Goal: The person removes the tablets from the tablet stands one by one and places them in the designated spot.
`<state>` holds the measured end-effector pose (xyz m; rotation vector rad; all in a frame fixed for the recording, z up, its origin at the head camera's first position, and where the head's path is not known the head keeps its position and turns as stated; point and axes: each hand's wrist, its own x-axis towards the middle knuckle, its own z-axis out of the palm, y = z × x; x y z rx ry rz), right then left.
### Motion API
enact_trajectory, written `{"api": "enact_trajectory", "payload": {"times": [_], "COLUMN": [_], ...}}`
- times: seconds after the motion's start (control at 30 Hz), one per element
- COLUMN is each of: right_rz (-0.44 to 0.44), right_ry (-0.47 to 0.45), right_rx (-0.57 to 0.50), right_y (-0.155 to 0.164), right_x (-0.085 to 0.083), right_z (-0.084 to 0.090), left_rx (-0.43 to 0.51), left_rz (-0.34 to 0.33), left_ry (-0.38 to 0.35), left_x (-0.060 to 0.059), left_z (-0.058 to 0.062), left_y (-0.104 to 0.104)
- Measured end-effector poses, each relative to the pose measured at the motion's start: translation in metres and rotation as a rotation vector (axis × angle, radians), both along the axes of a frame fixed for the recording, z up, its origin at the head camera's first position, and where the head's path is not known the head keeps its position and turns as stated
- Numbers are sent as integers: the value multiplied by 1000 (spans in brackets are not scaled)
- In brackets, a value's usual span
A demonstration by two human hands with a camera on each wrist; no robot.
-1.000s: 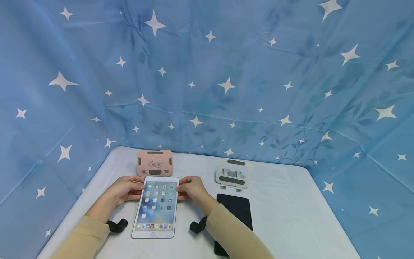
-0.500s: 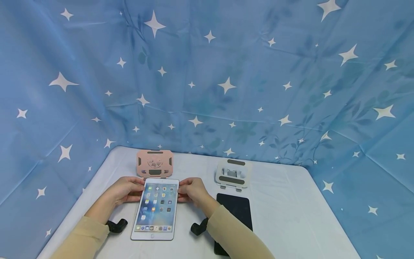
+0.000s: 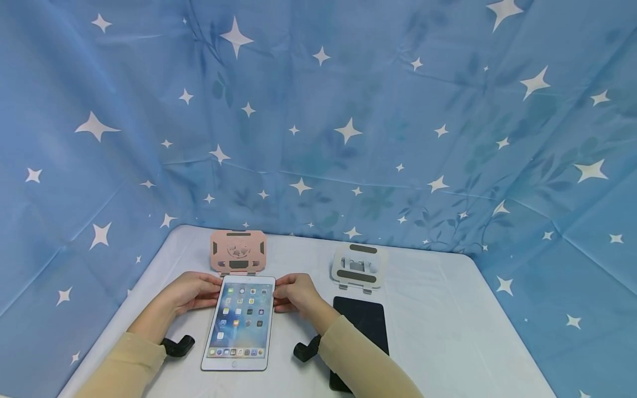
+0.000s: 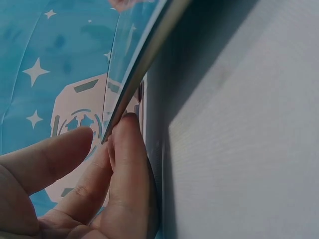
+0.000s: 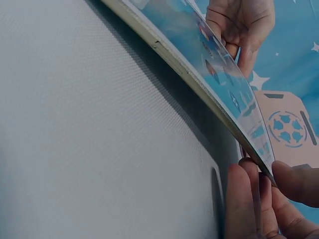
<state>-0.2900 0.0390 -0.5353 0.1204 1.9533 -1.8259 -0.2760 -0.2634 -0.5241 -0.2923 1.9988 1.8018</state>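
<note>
White tablet (image 3: 241, 323), screen lit, far end raised off the table (image 3: 438, 331). Left hand (image 3: 191, 292) and right hand (image 3: 294, 292) each pinch a far corner (thumb above, fingers beneath). Black tablet (image 3: 362, 326) right of it. Beyond: pink stand (image 3: 238, 251), white stand (image 3: 358, 267) further right.

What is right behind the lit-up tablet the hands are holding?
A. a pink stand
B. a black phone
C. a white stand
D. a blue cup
A: the pink stand sits just beyond the tablet, whose far end the left hand and right hand hold.
</note>
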Motion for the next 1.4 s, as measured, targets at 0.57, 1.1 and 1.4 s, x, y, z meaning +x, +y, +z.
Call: {"api": "enact_trajectory", "payload": {"times": [0.57, 1.1, 1.4], "right_rz": [4, 3, 16], "right_ry": [-7, -71, -88], "right_rx": [63, 50, 30], "right_y": [0, 4, 9], "right_x": [2, -2, -2], "right_z": [10, 8, 7], "left_rx": [17, 69, 69], "left_rz": [-14, -41, -50], "left_ry": [-8, -30, -33], "left_x": [0, -2, 0], "left_z": [0, -1, 0], "left_y": [-5, -11, -12]}}
